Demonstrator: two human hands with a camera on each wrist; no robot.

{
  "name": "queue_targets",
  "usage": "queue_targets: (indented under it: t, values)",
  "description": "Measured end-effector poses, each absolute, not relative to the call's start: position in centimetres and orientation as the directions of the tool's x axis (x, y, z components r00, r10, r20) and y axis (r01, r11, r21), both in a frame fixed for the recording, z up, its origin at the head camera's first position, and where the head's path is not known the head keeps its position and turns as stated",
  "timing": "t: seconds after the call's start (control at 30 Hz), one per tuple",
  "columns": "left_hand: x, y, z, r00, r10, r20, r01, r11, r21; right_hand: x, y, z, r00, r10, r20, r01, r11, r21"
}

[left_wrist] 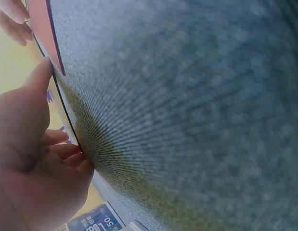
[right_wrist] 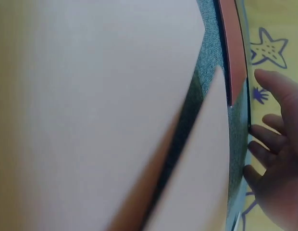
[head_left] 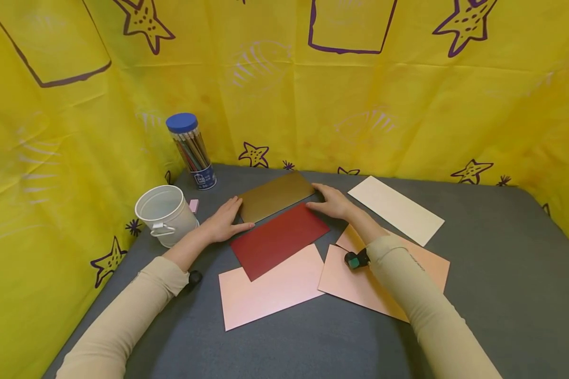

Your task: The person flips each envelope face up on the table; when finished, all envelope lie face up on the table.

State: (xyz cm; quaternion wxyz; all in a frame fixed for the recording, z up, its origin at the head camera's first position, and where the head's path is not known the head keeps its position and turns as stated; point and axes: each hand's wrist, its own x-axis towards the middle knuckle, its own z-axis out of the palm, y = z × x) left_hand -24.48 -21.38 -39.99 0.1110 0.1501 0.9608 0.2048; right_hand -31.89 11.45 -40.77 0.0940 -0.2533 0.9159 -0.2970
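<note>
A gold-brown rectangular card [head_left: 276, 196] lies between my two hands in the head view. The left hand [head_left: 222, 221] touches its left end with fingers extended, the thumb spread below its lower left corner. At the other end, the right hand [head_left: 333, 202] has its fingertips at the right edge, thumb close to the upper corner of a dark red card [head_left: 281, 239]. That red card overlaps a pale pink card [head_left: 272, 295]. In the right wrist view the fingers of the right hand [right_wrist: 279, 144] are spread and slightly bent.
Two peach cards [head_left: 351, 284] overlap under the right forearm. A cream card [head_left: 395, 209] lies at the back right. On the left stand a white metal bucket [head_left: 175, 223] and a blue-lidded pencil tub [head_left: 192, 150], with a small pink block [head_left: 194, 206] between. Yellow cloth [head_left: 294, 116] hangs behind.
</note>
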Motion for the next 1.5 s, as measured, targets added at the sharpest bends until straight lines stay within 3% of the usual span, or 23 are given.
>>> queue_targets:
  t: [0.53, 1.03, 1.5]
  values:
    - [-24.6, -21.3, -40.1, -0.935, 0.322, -0.150, 0.239, 0.883, 0.405, -31.5, 11.5, -40.9, -0.910, -0.391, 0.140, -0.352, 0.547, -0.760]
    - [-24.5, -21.5, -40.1, -0.935, 0.338, -0.112, 0.272, 0.881, 0.387, -31.3, 11.4, -40.8, -0.919, -0.315, 0.235, -0.383, 0.581, -0.718]
    - [-24.4, -21.6, -39.7, -0.927, 0.369, -0.061, 0.323, 0.871, 0.371, -30.7, 12.0, -40.2, -0.867, -0.339, 0.365, -0.496, 0.522, -0.694]
